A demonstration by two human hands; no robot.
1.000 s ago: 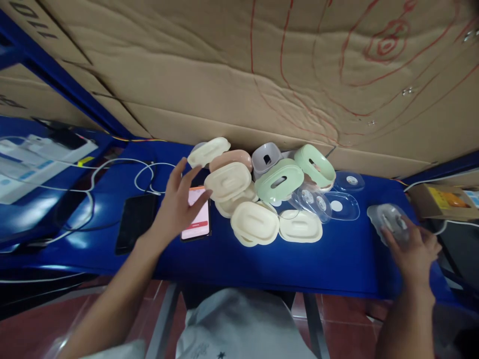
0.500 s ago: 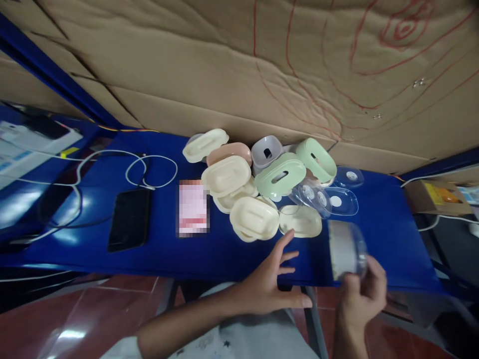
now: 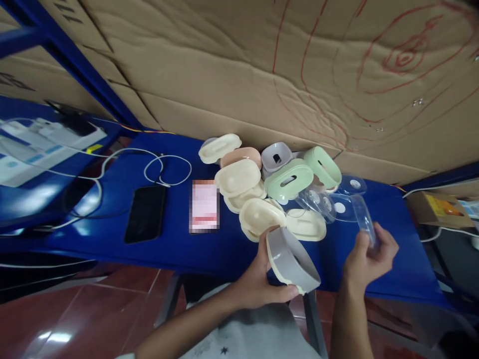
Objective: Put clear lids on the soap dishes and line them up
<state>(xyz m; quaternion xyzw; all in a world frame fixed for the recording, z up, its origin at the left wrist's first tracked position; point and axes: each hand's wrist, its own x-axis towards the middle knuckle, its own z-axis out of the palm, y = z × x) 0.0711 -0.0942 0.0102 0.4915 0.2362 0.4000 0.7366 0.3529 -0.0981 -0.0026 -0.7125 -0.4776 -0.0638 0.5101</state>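
Near the table's front edge, my left hand [image 3: 260,284] grips a grey oval box [image 3: 290,259] with a cream rim or base, tilted on its side. My thumb is at its lower edge and my fingers are behind it. To the right, my right hand [image 3: 368,259] pinches a clear plastic lid [image 3: 362,214] nearly upright, apart from the box. Just beyond the box lie a cream oval piece [image 3: 262,218] and a second cream piece [image 3: 307,224]. Clear lids with round white stickers, such as one clear lid [image 3: 346,208], lie behind my right hand.
Behind are green slotted covers [image 3: 275,183], a grey slotted cover [image 3: 271,157] and a peach piece [image 3: 245,155], against a cardboard wall [image 3: 224,89]. On the blue table [image 3: 224,249], a black phone [image 3: 145,214], a blurred-out pink card [image 3: 204,205] and white cables [image 3: 168,155] lie left.
The grey box has passed from my right hand to my left, which was open before. The clear lid has come off the box and stays in my right hand. The view has shifted slightly.
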